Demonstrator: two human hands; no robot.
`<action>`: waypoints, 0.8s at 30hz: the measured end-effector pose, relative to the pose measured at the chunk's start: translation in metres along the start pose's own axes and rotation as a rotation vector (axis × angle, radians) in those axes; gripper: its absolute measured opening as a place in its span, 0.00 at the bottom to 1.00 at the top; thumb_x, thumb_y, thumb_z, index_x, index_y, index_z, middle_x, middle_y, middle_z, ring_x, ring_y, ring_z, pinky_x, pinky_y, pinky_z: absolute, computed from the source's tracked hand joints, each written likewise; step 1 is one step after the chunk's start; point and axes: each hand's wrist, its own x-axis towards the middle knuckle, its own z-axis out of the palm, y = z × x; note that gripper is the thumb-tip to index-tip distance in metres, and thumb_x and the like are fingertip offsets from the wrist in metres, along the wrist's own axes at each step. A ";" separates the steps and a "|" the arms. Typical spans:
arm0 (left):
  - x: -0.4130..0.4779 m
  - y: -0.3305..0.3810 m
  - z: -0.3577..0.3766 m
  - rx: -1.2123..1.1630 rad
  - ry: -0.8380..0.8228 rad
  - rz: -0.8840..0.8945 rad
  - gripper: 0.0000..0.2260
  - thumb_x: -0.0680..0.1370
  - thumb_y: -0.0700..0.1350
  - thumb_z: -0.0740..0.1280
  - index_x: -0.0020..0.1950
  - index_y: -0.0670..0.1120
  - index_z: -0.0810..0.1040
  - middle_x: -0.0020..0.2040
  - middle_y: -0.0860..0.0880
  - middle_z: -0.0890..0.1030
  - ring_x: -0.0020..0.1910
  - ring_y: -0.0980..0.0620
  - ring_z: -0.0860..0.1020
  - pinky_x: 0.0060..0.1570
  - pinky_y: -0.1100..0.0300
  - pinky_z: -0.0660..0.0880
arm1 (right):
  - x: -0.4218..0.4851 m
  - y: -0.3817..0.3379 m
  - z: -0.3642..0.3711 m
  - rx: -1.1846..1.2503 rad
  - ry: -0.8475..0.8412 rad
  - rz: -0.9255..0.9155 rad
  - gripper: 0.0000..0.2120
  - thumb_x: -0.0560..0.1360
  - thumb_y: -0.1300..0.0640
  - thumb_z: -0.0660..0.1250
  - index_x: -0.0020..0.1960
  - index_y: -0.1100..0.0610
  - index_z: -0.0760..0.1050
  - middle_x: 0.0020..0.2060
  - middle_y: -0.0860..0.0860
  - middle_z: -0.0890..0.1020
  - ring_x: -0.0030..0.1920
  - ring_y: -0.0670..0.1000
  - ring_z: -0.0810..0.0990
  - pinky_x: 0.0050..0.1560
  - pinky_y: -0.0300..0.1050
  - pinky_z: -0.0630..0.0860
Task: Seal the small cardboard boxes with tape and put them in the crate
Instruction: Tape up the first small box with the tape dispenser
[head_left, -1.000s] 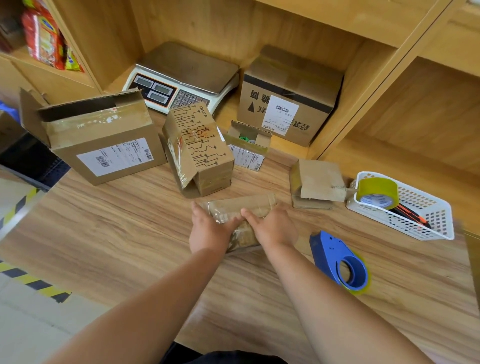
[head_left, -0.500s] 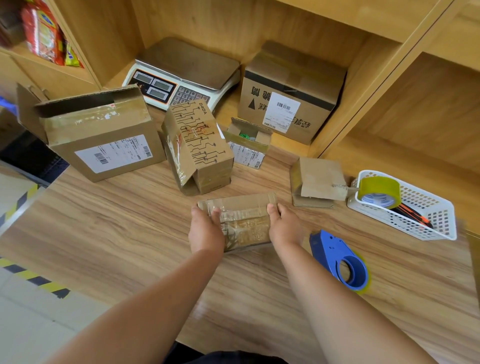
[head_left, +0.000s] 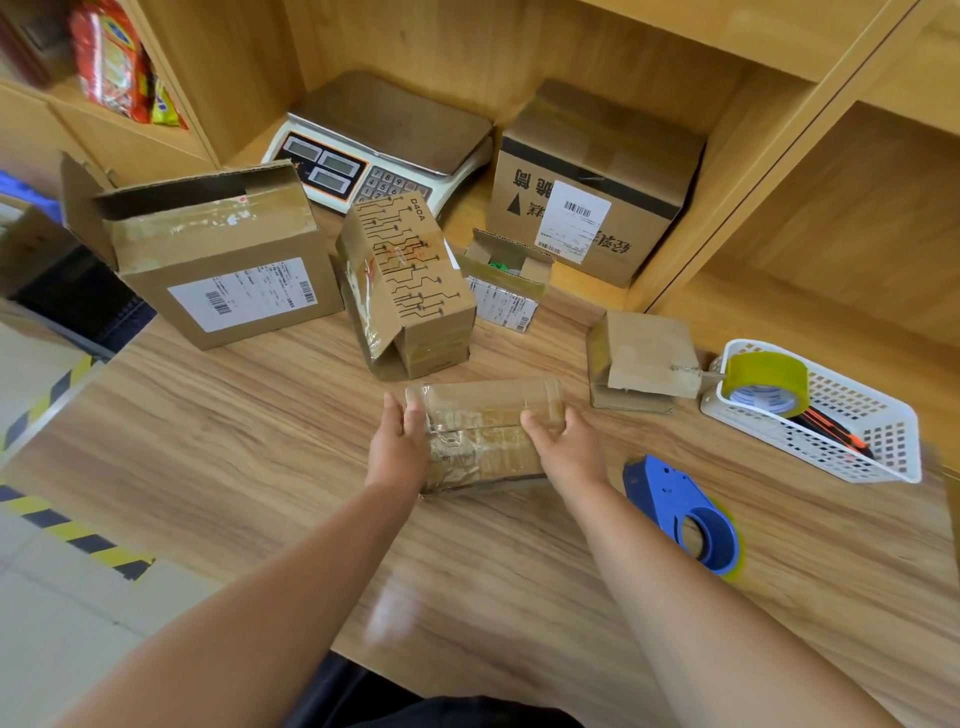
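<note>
A wood-grain tabletop (head_left: 260, 441) runs beneath wooden shelving. Near its middle lies a small, flat cardboard box wrapped in clear tape (head_left: 483, 436). The left hand (head_left: 400, 447) lies flat against the box's left end and the right hand (head_left: 569, 452) against its right end. The fingers of both are straight, and each thumb rests on the top edge. A blue plastic tape dispenser (head_left: 685, 514) lies just right of the right wrist.

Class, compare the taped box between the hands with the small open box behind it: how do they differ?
The taped box is closed and covered in tape; the small open box has flaps up, showing something green. The taped box lies flat, the left hand and right hand against its ends; no hand touches the small open box. Both are brown cardboard.
</note>
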 end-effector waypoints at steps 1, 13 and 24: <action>0.003 -0.004 0.000 0.074 -0.014 -0.007 0.24 0.83 0.51 0.54 0.77 0.43 0.57 0.75 0.43 0.62 0.73 0.43 0.62 0.70 0.55 0.61 | -0.002 0.000 0.000 0.009 -0.015 0.000 0.36 0.75 0.39 0.64 0.74 0.59 0.60 0.69 0.54 0.71 0.69 0.56 0.69 0.65 0.50 0.68; 0.000 -0.001 -0.007 0.298 -0.135 0.166 0.23 0.83 0.55 0.50 0.72 0.43 0.68 0.68 0.44 0.72 0.65 0.45 0.71 0.63 0.53 0.69 | -0.006 -0.006 0.000 -0.044 -0.008 -0.008 0.36 0.77 0.42 0.62 0.75 0.63 0.56 0.72 0.59 0.66 0.71 0.59 0.65 0.65 0.49 0.66; -0.013 -0.006 0.000 0.175 -0.207 0.172 0.16 0.78 0.47 0.66 0.64 0.47 0.71 0.51 0.50 0.78 0.48 0.53 0.76 0.47 0.59 0.71 | -0.013 -0.005 0.001 -0.038 0.019 0.000 0.34 0.78 0.42 0.61 0.74 0.64 0.58 0.71 0.59 0.68 0.70 0.60 0.66 0.64 0.50 0.67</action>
